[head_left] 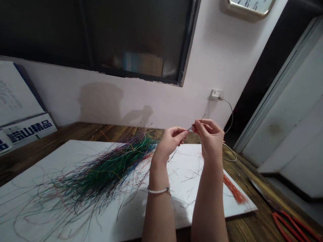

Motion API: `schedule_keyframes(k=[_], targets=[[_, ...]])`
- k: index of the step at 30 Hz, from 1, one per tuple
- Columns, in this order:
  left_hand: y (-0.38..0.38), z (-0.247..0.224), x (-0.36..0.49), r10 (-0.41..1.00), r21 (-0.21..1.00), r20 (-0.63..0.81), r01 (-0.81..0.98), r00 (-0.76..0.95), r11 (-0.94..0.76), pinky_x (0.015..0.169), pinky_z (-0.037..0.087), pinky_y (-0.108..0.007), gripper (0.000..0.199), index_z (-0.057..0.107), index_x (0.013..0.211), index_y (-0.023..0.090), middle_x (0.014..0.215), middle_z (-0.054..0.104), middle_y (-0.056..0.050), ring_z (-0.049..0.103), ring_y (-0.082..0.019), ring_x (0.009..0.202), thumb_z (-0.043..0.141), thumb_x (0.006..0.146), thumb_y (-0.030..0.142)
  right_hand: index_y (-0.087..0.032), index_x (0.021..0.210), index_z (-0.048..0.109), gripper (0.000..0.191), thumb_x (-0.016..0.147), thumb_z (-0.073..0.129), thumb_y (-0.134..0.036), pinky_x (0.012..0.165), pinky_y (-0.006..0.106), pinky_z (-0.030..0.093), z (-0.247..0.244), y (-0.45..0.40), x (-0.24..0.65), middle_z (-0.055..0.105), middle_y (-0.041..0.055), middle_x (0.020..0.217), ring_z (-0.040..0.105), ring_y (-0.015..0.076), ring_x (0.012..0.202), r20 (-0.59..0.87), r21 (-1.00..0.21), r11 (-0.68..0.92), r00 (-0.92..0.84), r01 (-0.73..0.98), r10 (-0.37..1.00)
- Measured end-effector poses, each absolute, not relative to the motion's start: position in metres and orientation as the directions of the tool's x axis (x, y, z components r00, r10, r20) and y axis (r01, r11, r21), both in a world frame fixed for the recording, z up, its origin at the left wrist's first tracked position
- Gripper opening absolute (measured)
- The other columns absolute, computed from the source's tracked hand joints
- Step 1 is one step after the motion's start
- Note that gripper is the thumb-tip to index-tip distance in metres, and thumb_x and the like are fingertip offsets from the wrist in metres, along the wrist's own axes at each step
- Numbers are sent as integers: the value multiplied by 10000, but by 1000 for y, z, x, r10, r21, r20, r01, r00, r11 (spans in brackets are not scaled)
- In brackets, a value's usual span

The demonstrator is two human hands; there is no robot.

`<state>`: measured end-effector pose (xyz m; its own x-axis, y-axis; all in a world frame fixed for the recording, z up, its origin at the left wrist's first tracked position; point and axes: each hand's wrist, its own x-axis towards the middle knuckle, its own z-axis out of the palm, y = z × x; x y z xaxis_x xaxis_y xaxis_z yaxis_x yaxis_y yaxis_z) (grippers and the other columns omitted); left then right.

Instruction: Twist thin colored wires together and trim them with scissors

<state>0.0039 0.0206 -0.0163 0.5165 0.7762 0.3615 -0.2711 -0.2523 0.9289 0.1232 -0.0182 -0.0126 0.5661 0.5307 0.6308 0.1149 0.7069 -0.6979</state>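
My left hand [171,143] and my right hand [209,137] are raised close together above the far edge of a white board [186,198]. Their fingertips pinch a thin dark wire [194,127], and its end sticks up past my right fingers. The exact grip is partly hidden by my fingers. Just left of my left wrist lies a large loose heap of fine multicoloured wires [101,178], mostly green and blue. A pearl bracelet [158,191] circles my left wrist.
A bundle of orange wires [234,191] lies on the board's right corner. The board rests on a wooden table [242,174], with red-handled pliers [290,227] at its right front. A white cable runs from a wall socket [216,94] down behind my hands.
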Motion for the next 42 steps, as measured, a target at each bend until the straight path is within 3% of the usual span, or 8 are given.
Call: schedule_keyframes(k=[9,15,19,22,29,37,39,42], targets=[[28,-22,3,817,928,372,-178,441,-326,522,335,-236,106,657,740,134,632,569,-12,433,-88,542,633,760,235,-152,707,658,158,668,740,-281,542,231,487,-10,-20,125,639,-1,662,594,92,548,561,-663,741,726,106,398],[29,-22,2,825,926,377,-162,421,-340,536,353,-245,85,654,702,146,612,577,-15,443,-99,545,642,752,214,-185,735,611,107,699,702,-228,634,261,527,-5,-29,131,596,-11,722,591,93,608,485,-473,866,869,161,104],[30,-23,1,824,920,391,-145,411,-364,540,356,-249,86,653,699,146,620,591,-18,454,-105,542,640,752,212,-225,818,561,92,788,622,-287,699,303,553,-9,-38,144,584,11,854,629,142,771,479,-463,811,871,357,-110],[31,-24,-1,824,914,403,-131,399,-384,555,368,-249,96,650,692,145,628,599,-21,475,-111,557,632,755,215,-253,899,546,95,843,550,-330,798,325,550,-16,-43,156,576,12,971,617,161,948,513,-445,784,841,432,-172],[34,-25,-5,835,893,449,-159,318,-421,597,389,-245,124,647,729,146,648,608,-23,526,-122,622,649,751,268,-259,860,581,61,809,611,-243,850,241,525,-16,-53,165,589,-36,920,615,95,929,424,-350,905,902,243,-78],[23,-13,-15,850,845,509,-264,133,-465,537,335,-243,117,610,720,170,602,512,9,439,-101,562,638,758,277,-209,790,624,112,712,695,-250,617,227,542,-4,-62,155,607,-16,773,607,93,670,389,-468,866,921,176,23],[19,-9,-17,845,835,529,-227,78,-502,521,317,-248,112,597,707,175,596,501,10,424,-101,555,628,764,266,-188,767,651,140,679,728,-264,559,220,517,-3,-60,153,613,-18,698,585,83,581,495,-558,806,859,197,133],[3,0,-12,818,815,574,-126,38,-566,508,310,-259,117,579,695,183,588,509,7,428,-105,537,598,782,259,-155,750,685,168,661,737,-288,515,232,497,-9,-48,146,651,12,651,591,100,535,608,-754,593,641,283,469]])
